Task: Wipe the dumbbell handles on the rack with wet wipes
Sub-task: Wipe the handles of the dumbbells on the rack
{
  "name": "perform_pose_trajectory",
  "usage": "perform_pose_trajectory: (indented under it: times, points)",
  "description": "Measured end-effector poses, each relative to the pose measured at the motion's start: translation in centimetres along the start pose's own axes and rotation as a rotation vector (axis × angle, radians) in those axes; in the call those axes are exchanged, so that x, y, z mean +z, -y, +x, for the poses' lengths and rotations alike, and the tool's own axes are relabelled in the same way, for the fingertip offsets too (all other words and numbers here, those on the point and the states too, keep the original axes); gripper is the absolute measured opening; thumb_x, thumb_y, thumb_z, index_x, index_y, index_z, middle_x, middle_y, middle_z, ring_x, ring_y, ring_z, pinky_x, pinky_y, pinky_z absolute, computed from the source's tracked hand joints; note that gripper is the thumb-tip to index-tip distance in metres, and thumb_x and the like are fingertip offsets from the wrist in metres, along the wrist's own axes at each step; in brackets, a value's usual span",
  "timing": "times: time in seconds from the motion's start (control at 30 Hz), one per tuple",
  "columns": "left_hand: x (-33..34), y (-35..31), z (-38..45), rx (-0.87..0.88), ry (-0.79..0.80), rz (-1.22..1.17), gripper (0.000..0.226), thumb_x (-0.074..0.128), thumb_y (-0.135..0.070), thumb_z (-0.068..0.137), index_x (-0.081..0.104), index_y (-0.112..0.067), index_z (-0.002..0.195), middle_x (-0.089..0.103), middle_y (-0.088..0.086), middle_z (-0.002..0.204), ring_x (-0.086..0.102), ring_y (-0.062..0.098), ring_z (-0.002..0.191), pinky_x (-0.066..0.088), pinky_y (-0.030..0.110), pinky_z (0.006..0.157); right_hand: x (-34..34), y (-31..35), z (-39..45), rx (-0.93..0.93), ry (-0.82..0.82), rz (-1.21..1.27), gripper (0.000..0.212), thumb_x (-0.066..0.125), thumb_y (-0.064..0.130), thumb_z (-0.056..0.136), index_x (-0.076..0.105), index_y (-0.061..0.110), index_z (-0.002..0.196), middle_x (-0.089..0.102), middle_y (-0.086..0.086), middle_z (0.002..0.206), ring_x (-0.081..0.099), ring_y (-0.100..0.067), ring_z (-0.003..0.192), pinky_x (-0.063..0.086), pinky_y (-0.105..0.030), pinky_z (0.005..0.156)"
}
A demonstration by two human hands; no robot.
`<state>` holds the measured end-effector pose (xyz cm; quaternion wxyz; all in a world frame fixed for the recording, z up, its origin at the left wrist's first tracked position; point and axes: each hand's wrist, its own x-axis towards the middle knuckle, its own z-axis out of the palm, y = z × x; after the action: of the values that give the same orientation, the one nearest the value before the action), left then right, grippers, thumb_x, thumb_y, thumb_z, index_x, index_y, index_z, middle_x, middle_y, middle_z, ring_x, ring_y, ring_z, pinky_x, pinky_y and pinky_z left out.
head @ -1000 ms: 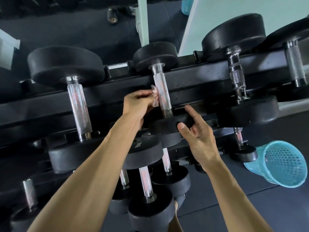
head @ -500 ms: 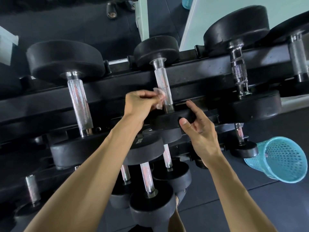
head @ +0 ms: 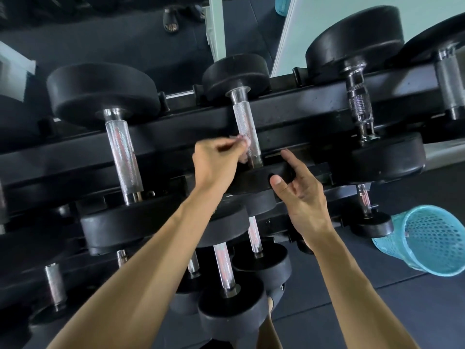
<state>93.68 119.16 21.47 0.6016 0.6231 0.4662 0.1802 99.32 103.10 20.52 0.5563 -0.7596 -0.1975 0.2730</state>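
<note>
The left hand [head: 214, 163] pinches a limp, light wet wipe [head: 243, 144] against the stiff knurled handle [head: 247, 133], while the right hand [head: 300, 192], grip loosely wide, steadies the heavy dumbbell's front head [head: 254, 178] at the rack [head: 314, 102] front edge.

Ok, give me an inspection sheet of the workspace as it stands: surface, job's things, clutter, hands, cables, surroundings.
Surface: black tiered rack, loaded with dumbbells.
Job's things: wet wipe pressed against the lower part of the middle dumbbell handle; neighbouring handle to its left untouched now.
Clutter: nothing seen.
Hands: left hand pinches the wipe; right hand rests on that dumbbell's near head, thumb on its edge.
Cables: nothing seen.
Surroundings: dark floor, tilted blue basket at right, pale wall behind.
</note>
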Motion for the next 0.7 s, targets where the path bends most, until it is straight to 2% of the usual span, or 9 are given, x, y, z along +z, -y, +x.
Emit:
perform_pose_trajectory:
  times: [0.03,0.1,0.17,0.27,0.33,0.43,0.57,0.63,0.7]
  points:
    - [-0.3,0.3,-0.6,-0.002,0.040,-0.012,0.003,0.079,-0.019,0.084,0.080,-0.021,0.081,0.076,-0.007,0.073,0.070,0.000,0.079,0.054,0.026,0.088,0.0,0.0,0.0,-0.003,0.002,0.000,0.056,0.065,0.049,0.082,0.049,0.046,0.136,0.040,0.033,0.069,0.038,0.013,0.071,0.035,-0.009,0.071]
    - [-0.7,0.7,-1.1,0.032,0.091,-0.030,0.010,0.081,-0.012,0.081,0.080,-0.019,0.088,0.077,-0.009,0.085,0.071,0.000,0.089,0.053,0.024,0.094,0.0,0.1,0.1,-0.002,0.006,0.005,0.055,0.064,0.047,0.082,0.049,0.047,0.135,0.039,0.033,0.069,0.038,0.013,0.070,0.034,-0.009,0.068]
    - [-0.6,0.9,-0.8,0.050,0.095,-0.032,0.013,0.084,-0.008,0.076,0.079,-0.017,0.085,0.078,-0.007,0.088,0.072,0.004,0.093,0.053,0.027,0.097,0.0,0.0,0.1,-0.007,0.005,0.006,0.056,0.064,0.047,0.082,0.049,0.045,0.136,0.037,0.031,0.071,0.038,0.013,0.069,0.034,-0.009,0.066]
    - [0.0,0.0,0.9,0.062,-0.019,-0.074,0.013,0.089,-0.017,0.072,0.076,-0.020,0.073,0.077,-0.004,0.082,0.074,0.010,0.087,0.056,0.035,0.093,-0.2,-0.2,0.1,-0.016,0.011,-0.004,0.061,0.065,0.050,0.082,0.049,0.040,0.140,0.040,0.033,0.069,0.038,0.014,0.067,0.036,-0.007,0.065]
    - [0.3,-1.2,3.4,0.022,-0.125,-0.182,0.017,0.089,-0.014,0.071,0.073,-0.019,0.070,0.077,0.000,0.079,0.075,0.015,0.085,0.058,0.037,0.090,-0.3,-0.4,0.2,-0.009,0.019,0.005,0.060,0.065,0.048,0.082,0.049,0.041,0.139,0.043,0.037,0.064,0.039,0.015,0.066,0.037,-0.008,0.068]
    - [0.5,-2.9,5.1,-0.093,-0.132,-0.352,0.019,0.084,0.001,0.073,0.070,-0.012,0.070,0.076,0.005,0.078,0.074,0.015,0.080,0.059,0.032,0.082,-0.3,-0.3,0.2,-0.006,0.030,0.011,0.054,0.064,0.047,0.082,0.048,0.048,0.133,0.042,0.037,0.063,0.039,0.014,0.067,0.037,-0.008,0.073]
    - [0.3,-2.1,1.5,-0.122,0.053,-0.259,0.018,0.081,0.007,0.073,0.068,-0.006,0.074,0.075,-0.003,0.073,0.073,0.008,0.074,0.058,0.022,0.070,-0.2,-0.1,0.1,-0.010,0.022,0.018,0.054,0.066,0.050,0.081,0.049,0.049,0.133,0.040,0.035,0.065,0.039,0.014,0.066,0.037,-0.008,0.064]
    - [0.6,-2.7,1.7,-0.075,0.009,-0.263,0.019,0.083,0.005,0.071,0.068,-0.006,0.073,0.075,0.000,0.073,0.074,0.011,0.073,0.058,0.021,0.071,-0.4,0.0,0.1,-0.015,0.030,-0.002,0.061,0.068,0.055,0.080,0.048,0.046,0.137,0.040,0.036,0.064,0.040,0.015,0.065,0.037,-0.006,0.065]
    - [1.3,-4.4,3.4,-0.062,-0.130,-0.342,0.019,0.082,0.008,0.072,0.068,-0.005,0.075,0.074,0.003,0.071,0.074,0.010,0.065,0.055,0.015,0.065,-0.6,-0.1,0.2,-0.008,0.045,-0.016,0.061,0.072,0.055,0.083,0.048,0.043,0.138,0.041,0.039,0.062,0.042,0.015,0.065,0.038,-0.006,0.075]
